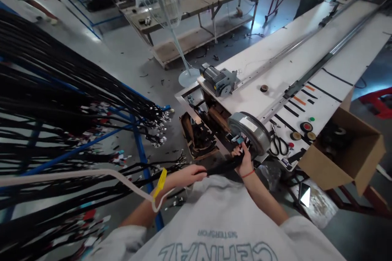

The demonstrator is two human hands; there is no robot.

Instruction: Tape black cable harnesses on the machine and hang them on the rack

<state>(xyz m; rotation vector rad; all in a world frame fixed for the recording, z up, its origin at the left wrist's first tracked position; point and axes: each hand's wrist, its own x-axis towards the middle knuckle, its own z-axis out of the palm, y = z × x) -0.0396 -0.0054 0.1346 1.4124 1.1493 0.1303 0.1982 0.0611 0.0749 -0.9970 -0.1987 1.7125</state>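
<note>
In front of my shirt, a black wire harness stretches between my two hands. My left hand is closed around its left part, fingers wrapped over the bundle. Closer to the bench, my right hand grips the other end, where small pale and bluish connectors stick up by the fingertips. Just beyond that hand stands a large grey round wheel at the bench end; whether the harness touches it I cannot tell.
To my left, many black harnesses hang on a blue rack. On the white bench are a motor, scissors, tape rolls and black strips. A cardboard box is at right, a fan ahead.
</note>
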